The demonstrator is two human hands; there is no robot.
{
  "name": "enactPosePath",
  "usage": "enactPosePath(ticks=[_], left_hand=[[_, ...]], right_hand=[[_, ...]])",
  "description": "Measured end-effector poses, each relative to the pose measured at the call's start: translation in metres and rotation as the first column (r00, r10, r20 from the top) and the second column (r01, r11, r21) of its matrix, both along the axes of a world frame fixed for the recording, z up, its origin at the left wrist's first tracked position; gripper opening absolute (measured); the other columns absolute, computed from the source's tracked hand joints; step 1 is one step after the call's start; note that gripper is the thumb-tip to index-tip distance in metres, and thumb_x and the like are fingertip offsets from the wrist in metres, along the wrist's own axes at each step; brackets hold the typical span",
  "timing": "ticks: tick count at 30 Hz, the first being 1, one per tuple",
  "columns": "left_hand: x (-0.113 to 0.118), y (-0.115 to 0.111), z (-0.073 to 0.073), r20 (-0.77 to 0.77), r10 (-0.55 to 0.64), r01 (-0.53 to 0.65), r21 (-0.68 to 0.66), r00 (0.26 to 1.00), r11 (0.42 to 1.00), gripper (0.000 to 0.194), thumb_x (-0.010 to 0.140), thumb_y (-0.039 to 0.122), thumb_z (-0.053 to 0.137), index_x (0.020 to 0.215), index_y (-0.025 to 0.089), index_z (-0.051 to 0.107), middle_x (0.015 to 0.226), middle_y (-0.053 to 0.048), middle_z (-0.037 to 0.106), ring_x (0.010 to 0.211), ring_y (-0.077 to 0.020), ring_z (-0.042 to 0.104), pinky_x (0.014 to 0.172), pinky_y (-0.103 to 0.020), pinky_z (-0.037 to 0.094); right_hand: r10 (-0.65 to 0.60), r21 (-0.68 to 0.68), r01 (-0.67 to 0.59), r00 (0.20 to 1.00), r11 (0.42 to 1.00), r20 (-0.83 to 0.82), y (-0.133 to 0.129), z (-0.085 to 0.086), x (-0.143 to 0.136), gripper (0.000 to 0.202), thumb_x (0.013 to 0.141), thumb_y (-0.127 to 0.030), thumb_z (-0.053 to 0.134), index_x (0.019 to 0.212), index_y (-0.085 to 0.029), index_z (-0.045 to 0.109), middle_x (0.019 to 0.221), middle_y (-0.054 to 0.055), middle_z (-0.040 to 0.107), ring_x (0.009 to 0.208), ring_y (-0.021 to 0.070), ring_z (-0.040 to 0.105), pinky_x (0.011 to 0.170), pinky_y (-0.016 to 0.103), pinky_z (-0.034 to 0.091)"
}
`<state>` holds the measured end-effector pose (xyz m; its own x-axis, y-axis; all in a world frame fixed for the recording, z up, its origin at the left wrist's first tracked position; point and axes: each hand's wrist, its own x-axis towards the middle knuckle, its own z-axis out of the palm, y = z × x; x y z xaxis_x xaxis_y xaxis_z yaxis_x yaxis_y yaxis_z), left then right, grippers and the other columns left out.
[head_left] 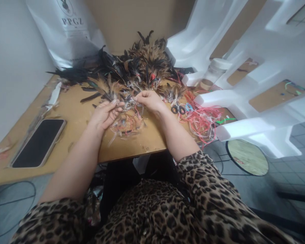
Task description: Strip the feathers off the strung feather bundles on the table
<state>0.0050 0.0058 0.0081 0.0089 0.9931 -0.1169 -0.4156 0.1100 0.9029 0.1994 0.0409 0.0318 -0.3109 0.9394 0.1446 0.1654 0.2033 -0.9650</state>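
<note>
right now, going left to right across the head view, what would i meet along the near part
Phone, left hand, right hand, black rings, tangle of red strands, then the round black-rimmed disc beyond the table edge.

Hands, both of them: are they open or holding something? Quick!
Left hand: closed, seemingly pinching brown feathers.
Right hand: closed in a pinch; what it holds, if anything, cannot be told.
</note>
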Motion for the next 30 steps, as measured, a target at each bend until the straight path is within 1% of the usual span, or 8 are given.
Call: enactPosePath(ticks=[3, 6, 10, 13, 18, 22, 25, 30], left_hand=[[-0.001, -0.003, 0.003, 0.107, -0.102, 0.108, -0.053, 0.989, 0.993, 0.007, 0.079, 0.014, 0.057, 0.074, 0.013, 0.062, 0.086, -0.008, 0.070, 0.055, -0.0039, 0.059, 0.048, -0.010, 0.047], [0.002, -0.008, 0.006, 0.166, -0.189, 0.208, -0.099, 0.968, 0.973, 0.010, 0.080, 0.013, 0.055, 0.074, 0.014, 0.062, 0.097, -0.010, 0.068, 0.057, -0.0033, 0.058, 0.048, -0.009, 0.046], [0.007, -0.013, 0.009, 0.139, -0.227, 0.246, -0.138, 0.964, 0.959, 0.013, 0.081, 0.015, 0.055, 0.070, 0.014, 0.062, 0.100, -0.012, 0.067, 0.057, -0.0036, 0.058, 0.048, -0.009, 0.047], [0.009, -0.014, 0.010, 0.152, -0.220, 0.245, -0.172, 0.964, 0.954, 0.013, 0.081, 0.015, 0.055, 0.071, 0.014, 0.064, 0.091, -0.011, 0.068, 0.056, -0.0046, 0.058, 0.046, -0.009, 0.046], [0.008, -0.009, 0.009, 0.279, -0.170, 0.235, -0.219, 0.945, 0.947, 0.017, 0.083, 0.009, 0.050, 0.073, 0.011, 0.063, 0.066, -0.004, 0.063, 0.054, -0.0038, 0.058, 0.046, -0.006, 0.046], [0.005, -0.004, 0.005, 0.288, -0.155, 0.219, -0.204, 0.945, 0.954, 0.011, 0.081, 0.007, 0.052, 0.078, 0.010, 0.062, 0.067, -0.003, 0.063, 0.055, -0.0043, 0.060, 0.047, -0.007, 0.047], [0.003, 0.000, 0.001, 0.239, -0.135, 0.181, -0.183, 0.962, 0.966, 0.009, 0.080, 0.005, 0.053, 0.080, 0.009, 0.062, 0.066, -0.004, 0.064, 0.054, -0.0048, 0.060, 0.047, -0.008, 0.048], [0.005, 0.001, -0.003, 0.057, -0.017, 0.024, -0.130, 0.998, 0.991, 0.005, 0.076, 0.006, 0.059, 0.073, 0.008, 0.062, 0.062, -0.004, 0.064, 0.050, -0.0052, 0.059, 0.046, -0.008, 0.047]], right_hand=[[-0.090, 0.033, 0.093, 0.992, 0.995, -0.087, 0.000, -0.001, -0.008, 0.031, 0.069, -0.043, 0.064, 0.066, -0.013, 0.056, 0.052, -0.004, 0.046, 0.052, 0.0062, 0.038, 0.050, 0.019, 0.029], [-0.172, 0.117, 0.188, 0.976, 0.975, -0.132, 0.000, -0.005, -0.018, 0.030, 0.072, -0.043, 0.061, 0.068, -0.013, 0.055, 0.061, -0.002, 0.050, 0.058, 0.0069, 0.042, 0.055, 0.019, 0.034], [-0.221, 0.169, 0.240, 0.968, 0.956, -0.122, -0.003, -0.011, -0.031, 0.026, 0.076, -0.040, 0.056, 0.073, -0.014, 0.056, 0.070, -0.001, 0.054, 0.067, 0.0074, 0.047, 0.062, 0.018, 0.037], [-0.251, 0.122, 0.268, 0.958, 0.956, -0.142, -0.005, -0.014, -0.039, 0.025, 0.077, -0.040, 0.056, 0.075, -0.015, 0.055, 0.070, -0.002, 0.054, 0.066, 0.0069, 0.049, 0.060, 0.017, 0.038], [-0.190, -0.131, 0.153, 0.916, 0.980, -0.354, -0.003, -0.015, -0.043, 0.028, 0.078, -0.044, 0.057, 0.077, -0.017, 0.052, 0.071, -0.002, 0.061, 0.050, 0.0028, 0.047, 0.045, 0.014, 0.035], [-0.127, -0.267, -0.029, 0.826, 0.963, -0.550, 0.000, -0.013, -0.040, 0.026, 0.078, -0.042, 0.058, 0.078, -0.018, 0.049, 0.073, -0.002, 0.065, 0.051, 0.0025, 0.054, 0.042, 0.011, 0.038], [-0.085, -0.264, -0.093, 0.801, 0.960, -0.592, -0.002, -0.011, -0.039, 0.024, 0.078, -0.039, 0.060, 0.077, -0.017, 0.048, 0.070, -0.003, 0.065, 0.054, 0.0032, 0.059, 0.044, 0.010, 0.042], [0.011, -0.119, -0.092, 0.835, 0.989, -0.550, -0.007, -0.011, -0.041, 0.021, 0.077, -0.033, 0.062, 0.078, -0.016, 0.050, 0.068, -0.003, 0.063, 0.057, 0.0046, 0.060, 0.047, 0.012, 0.045]])
